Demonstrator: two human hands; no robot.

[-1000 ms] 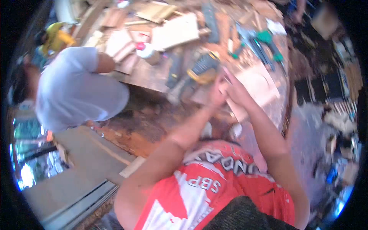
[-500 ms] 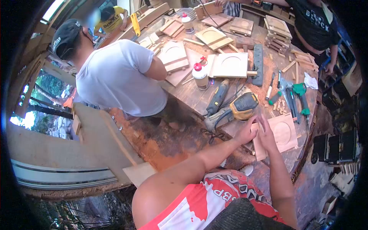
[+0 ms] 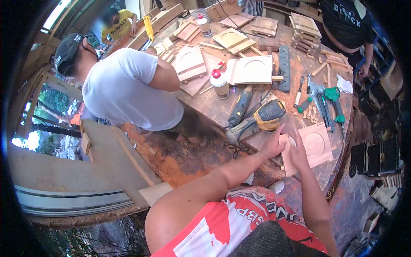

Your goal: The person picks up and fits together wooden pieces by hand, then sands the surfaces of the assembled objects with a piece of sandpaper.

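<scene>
My left hand (image 3: 274,144) is over the near-left part of a pale wooden panel (image 3: 321,139), fingers stretched out. Close beside it, my right hand (image 3: 299,153) has its fingers extended and somewhat blurred, palm turned toward the left one. No tool shows in either hand. The panel has a round recess and a strip along its left side, and lies at the table's near edge. Just beyond my fingertips stands a yellow and black sander (image 3: 269,115).
A grey power tool (image 3: 240,106), a glue bottle (image 3: 220,85) and a green nail gun (image 3: 336,105) lie on the table (image 3: 203,103). Stacked panels (image 3: 305,32) stand farther back. A person in a white shirt (image 3: 128,88) is at the left; others work behind.
My hands have moved slightly apart from their touching pose over the panel. The view has shifted a little. The person in the white shirt has an arm drawn in slightly.
</scene>
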